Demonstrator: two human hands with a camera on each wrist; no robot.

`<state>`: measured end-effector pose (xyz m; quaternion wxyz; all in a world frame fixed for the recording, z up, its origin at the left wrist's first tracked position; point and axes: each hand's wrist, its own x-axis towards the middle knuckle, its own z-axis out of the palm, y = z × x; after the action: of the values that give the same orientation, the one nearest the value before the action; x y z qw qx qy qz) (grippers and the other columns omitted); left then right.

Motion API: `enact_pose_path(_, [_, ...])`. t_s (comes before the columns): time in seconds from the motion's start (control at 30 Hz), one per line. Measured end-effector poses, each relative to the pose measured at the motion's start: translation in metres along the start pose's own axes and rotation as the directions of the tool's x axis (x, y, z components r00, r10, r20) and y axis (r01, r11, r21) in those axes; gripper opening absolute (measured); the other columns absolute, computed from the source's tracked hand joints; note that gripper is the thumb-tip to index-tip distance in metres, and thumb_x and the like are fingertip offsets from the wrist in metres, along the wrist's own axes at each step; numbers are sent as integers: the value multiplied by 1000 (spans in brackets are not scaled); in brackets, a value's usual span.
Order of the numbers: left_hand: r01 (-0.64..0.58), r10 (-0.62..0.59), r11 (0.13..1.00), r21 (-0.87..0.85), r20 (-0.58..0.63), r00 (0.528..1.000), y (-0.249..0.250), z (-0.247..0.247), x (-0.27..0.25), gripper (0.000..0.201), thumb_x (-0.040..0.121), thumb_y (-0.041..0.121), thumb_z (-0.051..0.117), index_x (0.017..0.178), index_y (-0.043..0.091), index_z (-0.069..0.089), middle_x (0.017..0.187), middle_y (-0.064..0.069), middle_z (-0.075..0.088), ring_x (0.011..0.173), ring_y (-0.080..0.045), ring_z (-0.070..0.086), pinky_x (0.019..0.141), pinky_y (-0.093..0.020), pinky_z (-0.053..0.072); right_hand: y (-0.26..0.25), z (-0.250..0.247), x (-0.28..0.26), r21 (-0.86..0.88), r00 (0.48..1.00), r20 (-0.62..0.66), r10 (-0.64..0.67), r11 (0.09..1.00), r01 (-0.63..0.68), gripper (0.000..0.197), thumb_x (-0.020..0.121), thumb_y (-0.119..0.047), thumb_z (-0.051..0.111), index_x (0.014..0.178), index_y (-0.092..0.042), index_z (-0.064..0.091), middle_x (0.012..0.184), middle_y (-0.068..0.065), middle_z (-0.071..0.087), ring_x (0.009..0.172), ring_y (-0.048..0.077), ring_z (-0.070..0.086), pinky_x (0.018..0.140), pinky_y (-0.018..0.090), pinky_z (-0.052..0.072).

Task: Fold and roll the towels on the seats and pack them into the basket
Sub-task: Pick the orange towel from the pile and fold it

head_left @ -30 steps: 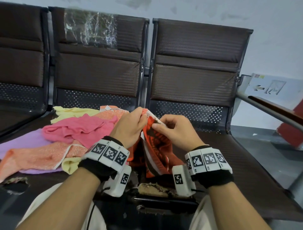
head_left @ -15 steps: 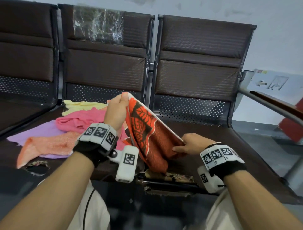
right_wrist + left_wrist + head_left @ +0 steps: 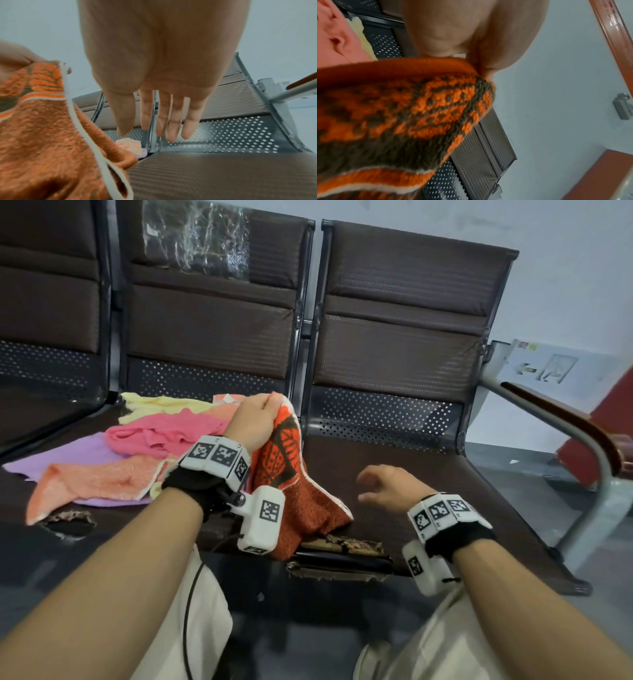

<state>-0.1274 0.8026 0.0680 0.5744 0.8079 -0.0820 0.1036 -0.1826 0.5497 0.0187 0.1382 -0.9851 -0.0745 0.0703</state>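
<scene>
Head view shows our left hand point(image 3: 255, 419) pinching the orange patterned towel point(image 3: 294, 491), right hand point(image 3: 387, 484) empty and slack; one-handed, it may bunch.

Row of dark brown seats point(image 3: 394, 344) stood against a pale wall point(image 3: 565, 268). Metal armrest point(image 3: 565, 433) at right. Grey floor point(image 3: 513, 470) beyond; seat-front padding point(image 3: 342, 546) torn.

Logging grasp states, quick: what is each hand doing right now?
Left hand: closed, gripping the top edge of the orange patterned towel.
Right hand: open, holding nothing.
</scene>
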Motion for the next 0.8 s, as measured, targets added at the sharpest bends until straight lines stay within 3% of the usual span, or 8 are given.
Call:
enact_pose_path(0.07, [-46, 44, 997, 63, 29, 999, 3, 10, -5, 32, 100, 25, 37, 79, 10, 56, 99, -22, 64, 100, -34, 58, 95, -42, 42, -11, 8, 6, -11, 998, 59, -7, 1000, 7, 37, 86, -36, 67, 119, -20, 60, 116, 1, 61, 105, 15, 56, 85, 22, 41])
enact_pose_path(0.2, [-49, 52, 990, 130, -21, 998, 8, 16, -8, 39, 101, 29, 33, 100, 2, 61, 106, -16, 63, 102, -27, 57, 93, -36, 41, -22, 23, 9, -117, 979, 204, 22, 993, 2, 33, 85, -32, 69, 113, -15, 64, 111, 1, 65, 104, 18, 59, 77, 22, 38])
enact_pose_path(0.33, [-26, 35, 993, 116, -76, 997, 4, 9, -2, 42, 101, 30, 32, 104, -1, 60, 107, -17, 63, 103, -29, 57, 95, -41, 42, -18, 33, 12, -130, 966, 258, 25, 991, 10, 33, 84, -28, 70, 114, -14, 62, 111, 1, 65, 102, 19, 58, 76, 20, 35])
enact_pose_path(0.43, [-15, 31, 993, 116, -140, 990, -1, 4, 4, 40, 101, 28, 32, 103, -1, 59, 103, -14, 62, 101, -30, 56, 91, -39, 42, -16, 32, 19, -122, 967, 254, 9, 992, 23, 14, 84, -25, 70, 89, -13, 64, 92, 3, 63, 88, 18, 56, 73, 25, 40])
enact_pose_path(0.5, [1, 28, 990, 138, -209, 978, -5, -1, 9, 39, 101, 28, 32, 99, -2, 58, 101, -17, 61, 99, -31, 55, 85, -37, 39, -17, 26, 24, 19, 990, 143, -12, 1000, 9, 14, 84, -21, 70, 85, -9, 65, 98, 2, 64, 94, 18, 59, 83, 28, 45])
enact_pose_path(0.57, [29, 13, 987, 156, -259, 966, -11, -6, 15, 41, 101, 28, 31, 98, -4, 57, 103, -21, 60, 98, -33, 55, 81, -36, 38, -22, 15, 28, 332, 997, -69, -41, 941, 61, 11, 85, -17, 67, 80, -8, 64, 110, 0, 64, 104, 15, 58, 92, 28, 42])
enact_pose_path(0.7, [74, -20, 984, 160, -316, 949, -22, -18, 26, 45, 102, 28, 29, 96, -7, 56, 104, -25, 60, 99, -35, 54, 81, -37, 37, -33, -8, 29, 700, 925, -378, -43, 641, 316, 17, 90, -3, 59, 75, -12, 59, 77, -4, 63, 73, -3, 57, 73, 13, 42])
enact_pose_path(0.8, [92, -40, 988, 125, -368, 929, -25, -21, 34, 44, 102, 27, 29, 100, -7, 57, 108, -24, 60, 101, -33, 55, 79, -33, 35, -34, -19, 28, 774, 899, -436, -45, 490, 401, 19, 91, -1, 55, 76, -11, 60, 71, -2, 61, 68, 4, 56, 70, 15, 45])
